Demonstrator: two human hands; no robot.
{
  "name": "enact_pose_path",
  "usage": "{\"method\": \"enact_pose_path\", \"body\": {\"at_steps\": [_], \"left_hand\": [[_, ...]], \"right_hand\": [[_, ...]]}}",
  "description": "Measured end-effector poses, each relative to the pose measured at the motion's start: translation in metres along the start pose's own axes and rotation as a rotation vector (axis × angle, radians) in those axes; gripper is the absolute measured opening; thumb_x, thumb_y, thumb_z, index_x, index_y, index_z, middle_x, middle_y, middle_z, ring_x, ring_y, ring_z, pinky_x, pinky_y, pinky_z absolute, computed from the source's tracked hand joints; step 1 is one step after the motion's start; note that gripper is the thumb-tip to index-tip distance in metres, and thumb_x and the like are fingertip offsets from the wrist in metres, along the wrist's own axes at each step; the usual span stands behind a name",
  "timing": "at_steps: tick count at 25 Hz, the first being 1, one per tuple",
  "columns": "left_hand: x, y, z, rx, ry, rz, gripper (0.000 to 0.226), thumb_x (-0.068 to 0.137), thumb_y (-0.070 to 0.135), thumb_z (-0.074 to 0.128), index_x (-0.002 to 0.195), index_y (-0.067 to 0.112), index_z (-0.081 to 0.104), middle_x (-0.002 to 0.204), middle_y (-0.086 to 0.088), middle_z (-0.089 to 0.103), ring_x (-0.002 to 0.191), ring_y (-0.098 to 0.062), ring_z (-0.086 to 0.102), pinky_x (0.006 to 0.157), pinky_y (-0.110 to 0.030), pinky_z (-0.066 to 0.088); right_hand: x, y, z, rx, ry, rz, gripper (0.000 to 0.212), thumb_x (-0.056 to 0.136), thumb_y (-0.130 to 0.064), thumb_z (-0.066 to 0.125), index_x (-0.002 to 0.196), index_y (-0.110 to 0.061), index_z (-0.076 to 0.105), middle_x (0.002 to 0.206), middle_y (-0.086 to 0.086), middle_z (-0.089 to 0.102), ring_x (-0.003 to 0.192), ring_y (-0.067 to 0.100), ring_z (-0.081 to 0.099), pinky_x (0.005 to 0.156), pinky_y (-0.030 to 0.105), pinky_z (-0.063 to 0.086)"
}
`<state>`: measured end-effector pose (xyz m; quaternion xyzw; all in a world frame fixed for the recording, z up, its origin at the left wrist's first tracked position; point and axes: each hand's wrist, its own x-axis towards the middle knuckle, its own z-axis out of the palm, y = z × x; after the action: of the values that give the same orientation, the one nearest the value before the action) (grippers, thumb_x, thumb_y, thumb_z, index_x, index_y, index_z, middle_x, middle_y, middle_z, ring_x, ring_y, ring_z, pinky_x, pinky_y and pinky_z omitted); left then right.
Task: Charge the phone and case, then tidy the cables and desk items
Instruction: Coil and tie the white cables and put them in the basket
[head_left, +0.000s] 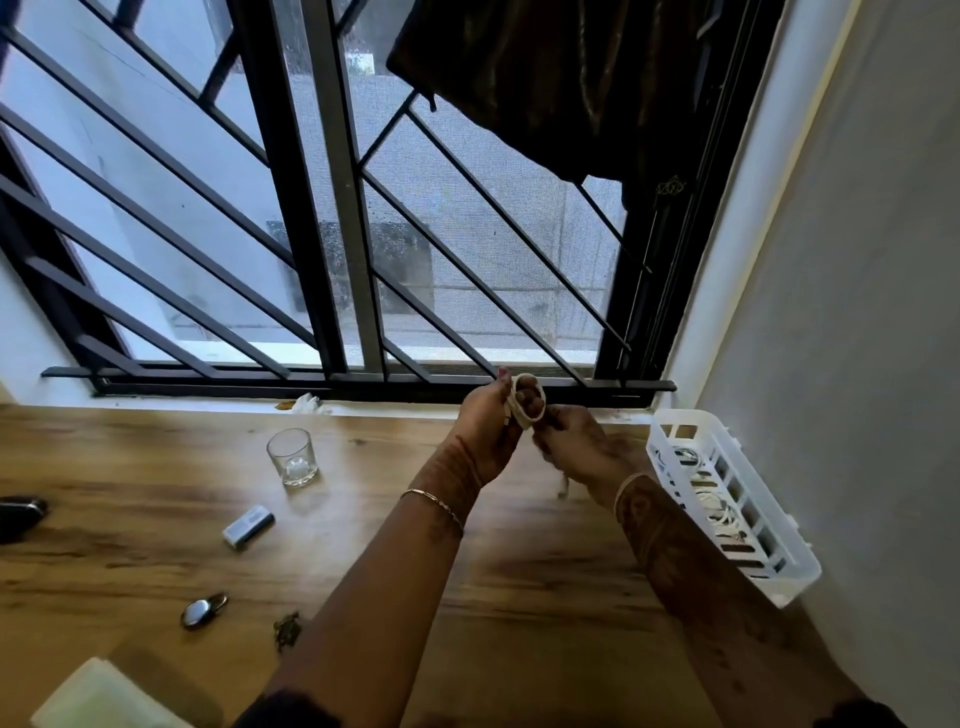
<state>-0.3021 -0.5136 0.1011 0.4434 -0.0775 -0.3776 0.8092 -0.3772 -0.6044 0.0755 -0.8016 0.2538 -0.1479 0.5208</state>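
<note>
A white cable (529, 402) is wound into a small coil above the far side of the wooden desk (363, 519). My left hand (485, 423) holds the coil, with fingers through its loop. My right hand (576, 441) grips the cable's loose part just right of the coil, and a short end hangs below it. A white slotted basket (727, 499) with several coiled white cables inside stands at the desk's right edge against the wall.
An empty drinking glass (292, 457) stands mid-desk. A small white and grey box (248, 526), a dark oval object (202, 611), a small dark trinket (287, 629), a black item (21, 514) at the left edge and a pale pad (98, 696) lie on the desk. A barred window is behind.
</note>
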Motion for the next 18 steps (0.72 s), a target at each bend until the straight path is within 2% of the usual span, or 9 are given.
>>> {"method": "enact_pose_path", "body": {"at_steps": [2, 4, 6, 8, 10, 12, 14, 16, 18], "left_hand": [[0.006, 0.0, -0.005, 0.056, 0.043, 0.085, 0.035, 0.103, 0.023, 0.035, 0.084, 0.005, 0.057, 0.074, -0.006, 0.054, 0.06, -0.011, 0.058, 0.06, -0.02, 0.051], [0.011, -0.002, -0.011, 0.154, 0.075, 0.173, 0.033, 0.104, 0.021, 0.033, 0.084, 0.005, 0.055, 0.074, -0.005, 0.051, 0.064, -0.014, 0.053, 0.067, -0.023, 0.048], [0.014, -0.007, -0.019, 0.369, 0.088, 0.249, 0.031, 0.103, 0.023, 0.034, 0.091, 0.004, 0.055, 0.076, -0.005, 0.051, 0.069, -0.017, 0.053, 0.074, -0.03, 0.047], [0.015, -0.011, -0.026, 0.607, 0.115, 0.318, 0.03, 0.101, 0.028, 0.04, 0.099, 0.004, 0.057, 0.079, -0.003, 0.057, 0.076, -0.017, 0.057, 0.078, -0.035, 0.048], [0.014, -0.011, -0.03, 0.734, 0.134, 0.377, 0.028, 0.099, 0.032, 0.044, 0.097, 0.007, 0.058, 0.076, 0.002, 0.06, 0.073, -0.012, 0.058, 0.07, -0.026, 0.05], [0.011, -0.007, -0.033, 0.725, 0.13, 0.366, 0.028, 0.099, 0.031, 0.045, 0.099, 0.006, 0.058, 0.077, 0.003, 0.063, 0.068, -0.007, 0.059, 0.055, -0.016, 0.049], [0.008, -0.004, -0.034, 0.671, 0.097, 0.286, 0.027, 0.1, 0.031, 0.044, 0.102, 0.007, 0.057, 0.084, -0.001, 0.067, 0.07, -0.009, 0.062, 0.049, -0.015, 0.049], [0.006, -0.001, -0.038, 0.832, 0.09, 0.262, 0.032, 0.1, 0.036, 0.04, 0.094, 0.011, 0.058, 0.089, -0.006, 0.066, 0.073, -0.014, 0.062, 0.058, -0.024, 0.051], [0.005, 0.003, -0.043, 1.049, 0.036, 0.222, 0.054, 0.099, 0.05, 0.028, 0.084, 0.012, 0.062, 0.085, -0.011, 0.065, 0.073, -0.019, 0.06, 0.072, -0.032, 0.049]], "right_hand": [[-0.006, -0.001, 0.004, 0.006, -0.071, 0.012, 0.02, 0.095, -0.015, 0.049, 0.087, -0.005, 0.065, 0.062, 0.002, 0.062, 0.047, 0.013, 0.056, 0.045, 0.023, 0.044], [-0.011, -0.003, 0.008, 0.007, -0.071, 0.007, 0.015, 0.094, -0.014, 0.053, 0.089, -0.012, 0.066, 0.063, 0.003, 0.067, 0.05, 0.015, 0.063, 0.047, 0.023, 0.048], [-0.015, -0.006, 0.014, 0.016, -0.027, 0.01, 0.015, 0.092, -0.009, 0.052, 0.094, -0.021, 0.062, 0.07, 0.005, 0.071, 0.055, 0.017, 0.066, 0.051, 0.025, 0.049], [-0.018, -0.009, 0.018, 0.058, -0.004, 0.021, 0.016, 0.088, -0.006, 0.053, 0.094, -0.021, 0.057, 0.074, 0.006, 0.072, 0.056, 0.017, 0.066, 0.052, 0.025, 0.049], [-0.02, -0.012, 0.019, 0.076, -0.028, 0.005, 0.012, 0.085, -0.008, 0.056, 0.091, -0.017, 0.062, 0.076, 0.005, 0.073, 0.057, 0.015, 0.065, 0.053, 0.024, 0.05], [-0.023, -0.016, 0.017, 0.072, -0.118, -0.044, 0.012, 0.081, -0.01, 0.061, 0.09, -0.014, 0.069, 0.079, 0.001, 0.074, 0.064, 0.012, 0.067, 0.059, 0.021, 0.052], [-0.025, -0.016, 0.014, 0.029, -0.229, -0.118, 0.019, 0.076, -0.008, 0.068, 0.094, -0.012, 0.071, 0.088, 0.0, 0.074, 0.077, 0.01, 0.069, 0.07, 0.021, 0.054], [-0.027, -0.014, 0.013, 0.004, -0.268, -0.187, 0.026, 0.075, -0.003, 0.072, 0.1, -0.009, 0.07, 0.095, 0.005, 0.073, 0.086, 0.015, 0.071, 0.078, 0.025, 0.056], [-0.025, -0.014, 0.011, -0.024, -0.13, -0.246, 0.015, 0.08, -0.006, 0.071, 0.095, -0.006, 0.071, 0.086, 0.009, 0.074, 0.078, 0.016, 0.071, 0.077, 0.029, 0.057]]}}
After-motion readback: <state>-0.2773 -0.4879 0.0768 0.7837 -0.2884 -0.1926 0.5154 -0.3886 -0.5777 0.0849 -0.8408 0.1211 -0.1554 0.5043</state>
